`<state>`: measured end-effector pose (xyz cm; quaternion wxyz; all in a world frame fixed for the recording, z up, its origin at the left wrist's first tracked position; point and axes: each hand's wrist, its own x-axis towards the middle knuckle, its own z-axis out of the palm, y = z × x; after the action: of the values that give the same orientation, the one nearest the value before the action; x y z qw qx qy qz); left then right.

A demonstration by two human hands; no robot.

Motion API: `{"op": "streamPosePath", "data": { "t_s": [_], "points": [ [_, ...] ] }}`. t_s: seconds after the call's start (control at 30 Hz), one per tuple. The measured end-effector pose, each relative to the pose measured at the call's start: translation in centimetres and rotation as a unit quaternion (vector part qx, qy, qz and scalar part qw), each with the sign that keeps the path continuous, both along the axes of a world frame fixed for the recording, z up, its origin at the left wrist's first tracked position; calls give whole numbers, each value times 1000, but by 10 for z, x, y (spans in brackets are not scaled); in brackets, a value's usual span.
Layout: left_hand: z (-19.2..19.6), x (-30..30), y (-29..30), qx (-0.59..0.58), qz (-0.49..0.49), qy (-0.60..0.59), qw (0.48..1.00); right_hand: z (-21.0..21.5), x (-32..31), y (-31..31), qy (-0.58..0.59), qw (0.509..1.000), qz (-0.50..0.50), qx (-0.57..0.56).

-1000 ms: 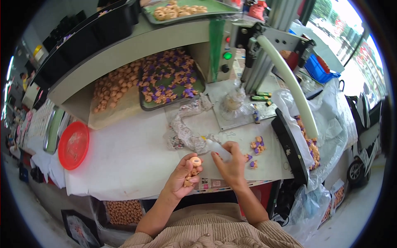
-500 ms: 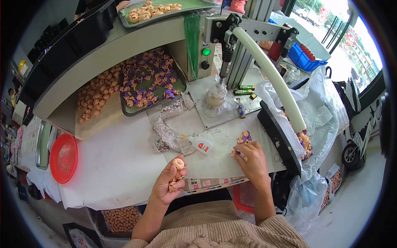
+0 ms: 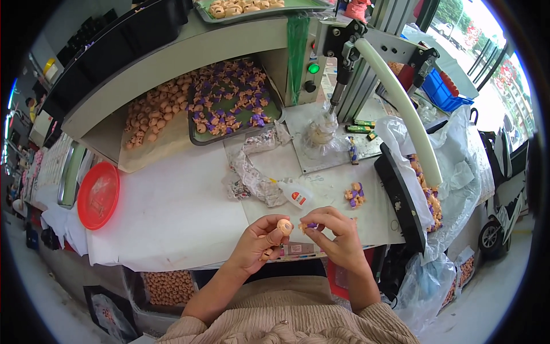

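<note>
Head view: left hand [image 3: 255, 243] pinching peach bead [image 3: 284, 226], right hand [image 3: 335, 232] pinching purple piece [image 3: 310, 226].

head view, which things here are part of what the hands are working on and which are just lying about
In hand:
left hand holding a peach bead
right hand pinching a purple piece
glue bottle
small pile of pieces

Lying about:
red lid
crumpled wrap
tray of purple pieces
plastic bag

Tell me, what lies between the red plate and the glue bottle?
Only bare white table cover between the red plate and glue bottle, as the head view shows.
</note>
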<state>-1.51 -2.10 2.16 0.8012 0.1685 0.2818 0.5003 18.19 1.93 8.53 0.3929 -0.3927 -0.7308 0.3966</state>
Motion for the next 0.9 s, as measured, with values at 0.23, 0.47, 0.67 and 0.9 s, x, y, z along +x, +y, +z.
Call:
{"op": "streamPosePath", "data": {
  "t_s": [0.23,0.47,0.67,0.9],
  "points": [
    [6,0,-1,11,12,80,997,-3,-9,-5,-25,1000,7,2],
    [1,-4,1,1,20,127,992,-6,-15,0,-72,992,44,90],
    [10,-9,4,-3,16,116,993,-8,-18,13,-61,986,78,131],
    [14,-22,9,-4,-1,32,999,17,-19,47,-73,983,60,155]
  ]
}}
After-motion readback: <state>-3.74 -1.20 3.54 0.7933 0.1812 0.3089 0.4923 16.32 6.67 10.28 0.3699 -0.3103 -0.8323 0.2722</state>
